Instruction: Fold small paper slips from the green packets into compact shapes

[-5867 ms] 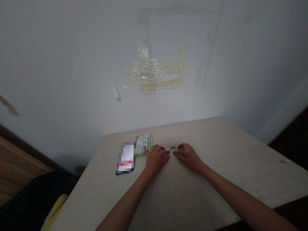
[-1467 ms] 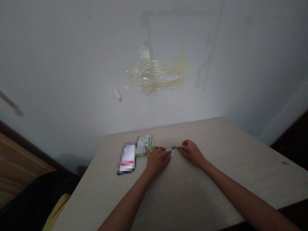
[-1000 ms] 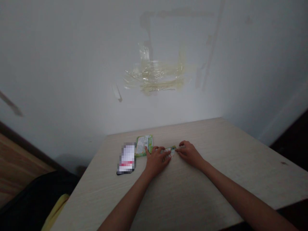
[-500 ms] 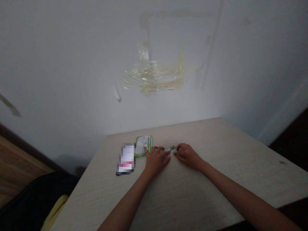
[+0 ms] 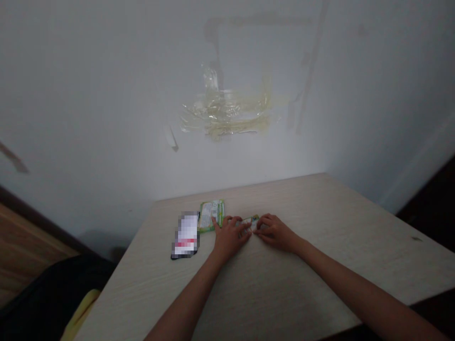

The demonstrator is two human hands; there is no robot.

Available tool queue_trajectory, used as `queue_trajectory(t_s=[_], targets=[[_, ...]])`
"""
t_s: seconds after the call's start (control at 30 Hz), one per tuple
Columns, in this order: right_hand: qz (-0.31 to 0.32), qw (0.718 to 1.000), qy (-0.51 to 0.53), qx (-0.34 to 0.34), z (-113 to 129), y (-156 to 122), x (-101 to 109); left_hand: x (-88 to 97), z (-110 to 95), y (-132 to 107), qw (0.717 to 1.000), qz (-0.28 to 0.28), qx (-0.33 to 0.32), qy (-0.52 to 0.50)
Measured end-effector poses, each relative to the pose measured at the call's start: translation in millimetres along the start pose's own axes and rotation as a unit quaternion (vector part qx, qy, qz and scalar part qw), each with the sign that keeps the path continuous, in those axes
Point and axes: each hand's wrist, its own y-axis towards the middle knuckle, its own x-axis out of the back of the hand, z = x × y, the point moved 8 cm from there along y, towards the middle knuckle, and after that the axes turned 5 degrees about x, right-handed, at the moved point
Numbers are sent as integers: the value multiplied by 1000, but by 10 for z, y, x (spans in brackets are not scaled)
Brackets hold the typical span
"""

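Observation:
On the table lies a small printed green-and-white packet [image 5: 253, 219], largely covered by my hands. Across its left part rests my left hand [image 5: 230, 237], palm down with fingers spread. The thumb of that hand reaches toward a larger green-and-white packet [image 5: 206, 214] lying flat on its left. My right hand [image 5: 276, 233] has its fingertips pinched together at the right edge of the small packet. What exactly sits between those fingertips is too small to see.
A pixelated phone-like object [image 5: 186, 235] with a dark edge lies left of the larger packet. The pale wooden table [image 5: 320, 208] meets a white wall [image 5: 124, 94] bearing old tape [image 5: 231, 111]. Dark and yellow cloth [image 5: 83, 310] is at the lower left.
My right hand has shifted slightly left and its fingertips are lower on the small packet, closer to my left hand. My left hand stays in place.

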Motion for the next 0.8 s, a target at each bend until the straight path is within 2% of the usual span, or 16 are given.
queue_trajectory(t_s=[0.4,0.67,0.8], targets=[[7,1000,10,10,51,-15,12,-3,5,-4,1000,-2,4,1],[-28,997,48,-45,-99,-54,6,-1,-2,-6,1000,0,1,-1],[-17,998,34,-45,-105,-59,-34,-4,4,-1,1000,2,3,1]])
